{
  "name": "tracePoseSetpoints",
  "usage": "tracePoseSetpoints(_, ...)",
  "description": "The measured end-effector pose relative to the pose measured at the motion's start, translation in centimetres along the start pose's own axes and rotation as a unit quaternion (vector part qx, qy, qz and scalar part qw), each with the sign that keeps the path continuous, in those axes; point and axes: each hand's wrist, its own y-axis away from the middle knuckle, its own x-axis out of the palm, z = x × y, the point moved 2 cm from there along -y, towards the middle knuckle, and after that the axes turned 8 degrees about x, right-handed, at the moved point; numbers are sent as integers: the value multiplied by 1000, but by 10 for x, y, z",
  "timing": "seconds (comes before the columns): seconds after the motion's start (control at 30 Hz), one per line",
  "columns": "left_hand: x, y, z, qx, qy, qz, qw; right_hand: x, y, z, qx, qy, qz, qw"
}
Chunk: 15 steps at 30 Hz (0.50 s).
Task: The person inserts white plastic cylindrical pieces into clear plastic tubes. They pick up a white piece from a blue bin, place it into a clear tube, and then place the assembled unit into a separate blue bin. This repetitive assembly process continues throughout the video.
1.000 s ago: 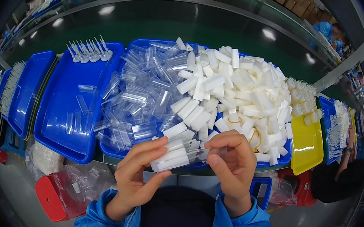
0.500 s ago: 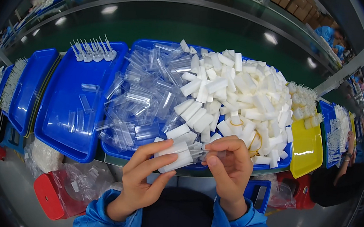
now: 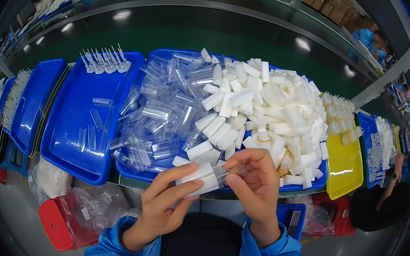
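My left hand (image 3: 169,202) is closed round a small bundle of white foam-like blocks (image 3: 201,179) above the near tray edge. Clear plastic sleeves (image 3: 219,174) project from the bundle's right end. There my right hand (image 3: 254,187) pinches at the sleeves with thumb and fingers; its fingers partly cover them, and how far the blocks sit inside is hard to make out. Just beyond my hands, a large blue tray (image 3: 133,170) carries a heap of loose clear sleeves (image 3: 167,109) on the left and a pile of white blocks (image 3: 277,103) on the right.
On the left, a blue tray (image 3: 71,139) holds a few clear sleeves and a row of white pieces with upright thin stems (image 3: 104,61). A yellow tray (image 3: 345,168) stands at right. Green conveyor belt (image 3: 200,32) runs behind. Red stool (image 3: 56,225) is below left. Other people work at both sides.
My right hand has moved slightly left, closer to the bundle, and the gap between its fingertips and the white blocks is smaller. My left hand keeps its hold.
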Motion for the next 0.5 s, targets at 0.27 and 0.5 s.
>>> tracePoseSetpoints(0.27, 19, 2, 4, 13, -59, -76, 995, 21, 4, 2, -85, 351, -133, 923)
tracePoseSetpoints(0.5, 30, -1, 0, 75, -83, -69, 991, 30, 18, -1, -193, 465, -234, 831)
